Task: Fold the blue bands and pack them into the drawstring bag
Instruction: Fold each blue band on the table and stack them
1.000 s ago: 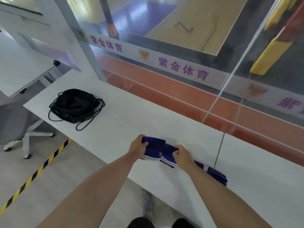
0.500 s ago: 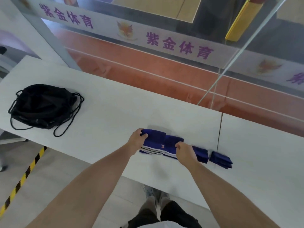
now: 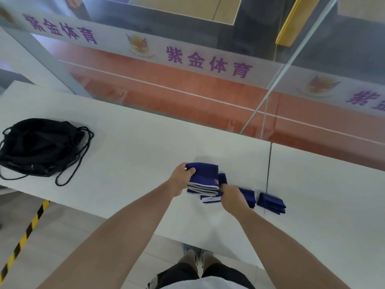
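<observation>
Stack of folded blue bands (image 3: 203, 180) on white table (image 3: 129, 147), near front edge; flat, white-edged layers showing toward camera, long axis running roughly left to right. Gripped at left end by left hand (image 3: 181, 179): thumb on top, fingers curled under and around the layers, hand narrowly closed on the stack, which looks slightly raised at that end, though hard to say for sure. Right hand (image 3: 230, 198) just right of stack, knuckles up, fingers curled down onto another blue band (image 3: 210, 198) lying under and beside the stack; exact grip hidden by back of hand, so cannot tell how tightly closed. Two more folded blue piles to the right: one (image 3: 249, 197) touching right hand's far side, another (image 3: 270, 203) a little apart, straddling seam between tabletops. Black drawstring bag (image 3: 39, 149) well apart at far left of table, slumped, cords trailing loose toward front edge. Yellow-and-black floor tape (image 3: 23, 238) at lower left.
</observation>
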The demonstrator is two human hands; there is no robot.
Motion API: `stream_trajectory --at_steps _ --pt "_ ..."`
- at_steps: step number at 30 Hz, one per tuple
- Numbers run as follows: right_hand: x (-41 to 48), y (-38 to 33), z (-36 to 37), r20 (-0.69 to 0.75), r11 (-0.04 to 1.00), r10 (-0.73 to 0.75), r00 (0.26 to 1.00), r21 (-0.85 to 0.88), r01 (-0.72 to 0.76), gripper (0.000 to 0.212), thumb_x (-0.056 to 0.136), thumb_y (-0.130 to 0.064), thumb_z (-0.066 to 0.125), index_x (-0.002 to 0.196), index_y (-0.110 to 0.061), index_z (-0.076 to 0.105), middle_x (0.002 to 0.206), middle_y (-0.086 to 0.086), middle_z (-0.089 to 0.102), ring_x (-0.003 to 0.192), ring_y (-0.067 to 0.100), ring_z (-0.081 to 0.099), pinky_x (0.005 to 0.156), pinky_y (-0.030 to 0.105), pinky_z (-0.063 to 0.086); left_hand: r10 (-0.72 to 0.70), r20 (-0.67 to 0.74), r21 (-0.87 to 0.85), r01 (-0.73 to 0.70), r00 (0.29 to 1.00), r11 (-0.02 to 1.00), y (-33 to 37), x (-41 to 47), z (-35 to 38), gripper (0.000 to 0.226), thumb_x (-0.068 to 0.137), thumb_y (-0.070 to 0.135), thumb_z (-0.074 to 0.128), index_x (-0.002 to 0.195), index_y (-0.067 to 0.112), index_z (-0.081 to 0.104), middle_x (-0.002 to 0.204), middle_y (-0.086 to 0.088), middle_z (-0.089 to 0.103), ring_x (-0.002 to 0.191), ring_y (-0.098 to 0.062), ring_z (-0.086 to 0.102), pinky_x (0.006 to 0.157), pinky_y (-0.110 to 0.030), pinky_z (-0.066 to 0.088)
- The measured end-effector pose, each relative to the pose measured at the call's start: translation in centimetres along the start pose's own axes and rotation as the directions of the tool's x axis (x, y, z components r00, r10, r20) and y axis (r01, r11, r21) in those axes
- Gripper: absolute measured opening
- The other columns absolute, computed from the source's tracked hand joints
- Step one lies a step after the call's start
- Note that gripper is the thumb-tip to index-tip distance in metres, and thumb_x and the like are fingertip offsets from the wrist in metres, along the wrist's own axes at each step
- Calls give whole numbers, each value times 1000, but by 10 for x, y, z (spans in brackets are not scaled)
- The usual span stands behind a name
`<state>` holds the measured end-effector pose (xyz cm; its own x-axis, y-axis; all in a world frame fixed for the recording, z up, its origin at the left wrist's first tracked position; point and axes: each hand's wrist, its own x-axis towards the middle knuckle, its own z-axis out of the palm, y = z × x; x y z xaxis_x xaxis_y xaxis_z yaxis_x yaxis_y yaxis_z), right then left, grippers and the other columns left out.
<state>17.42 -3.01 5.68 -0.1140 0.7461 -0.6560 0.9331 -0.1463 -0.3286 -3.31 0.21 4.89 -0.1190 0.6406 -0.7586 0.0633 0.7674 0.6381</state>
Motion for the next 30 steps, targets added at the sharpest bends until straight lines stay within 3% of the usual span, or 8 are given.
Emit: stream_trajectory --at_steps 3,6,8,10,15,19,23,30 --pt "0 11 -11 -132 995 68 989 80 -58 23 93 -7 45 109 -14 60 103 10 65 93 30 62 74 34 48 -64 8 -8 64 998 998 -10 2 17 21 96 23 57 116 18 59 109 -7 69 101 -28 67 88 -47 58" --pt "3 27 -16 -157 994 97 983 68 -87 17 94 -9 54 109 -14 61 102 6 65 86 24 62 71 31 46 -87 10 -20 87 996 996 -19 2 40 20 97 22 56 116 17 58 110 -9 68 103 -29 66 89 -48 57" --pt "4 36 -16 -179 995 95 979 43 -89 7 93 -11 58 98 -15 59 93 1 63 80 22 60 70 32 49 -77 -8 7 77 997 997 -21 1 53 18 97 22 56 115 16 56 111 -7 65 100 -28 65 81 -42 58" --pt "4 40 -14 -191 995 96 977 40 -90 11 91 -9 57 87 -19 55 88 -1 61 76 21 58 67 33 49 11 -35 197 -4 999 980 -23 3 59 19 96 22 55 114 17 53 109 -3 62 96 -24 61 69 -31 50" --pt "7 48 2 -232 999 -22 972 -29 16 14 92 -10 53 100 -17 63 94 3 64 90 27 65 75 32 47 279 -105 699 -129 954 704 -41 12 66 33 93 27 57 123 14 53 121 -7 52 111 -29 51 86 -37 46" --pt "10 47 11 -232 990 -138 963 -66 126 38 93 -7 49 127 -18 63 120 -1 66 110 22 58 98 34 43 432 46 856 -259 901 448 -44 15 74 45 91 21 52 135 18 46 137 -3 47 121 -28 44 98 -41 40" --pt "13 52 17 -176 971 -187 966 -179 156 44 93 -8 47 134 -19 59 128 1 63 121 25 50 104 37 38 343 169 914 -277 924 297 -38 26 81 51 89 21 51 139 19 42 137 -4 50 123 -29 46 100 -41 36" --pt "14 59 17 -111 929 -258 960 -301 215 38 96 -14 47 131 -21 62 127 2 62 121 26 49 105 38 36 253 162 967 -205 954 151 -39 28 89 53 82 29 61 129 10 45 128 -12 53 119 -34 47 105 -41 30"
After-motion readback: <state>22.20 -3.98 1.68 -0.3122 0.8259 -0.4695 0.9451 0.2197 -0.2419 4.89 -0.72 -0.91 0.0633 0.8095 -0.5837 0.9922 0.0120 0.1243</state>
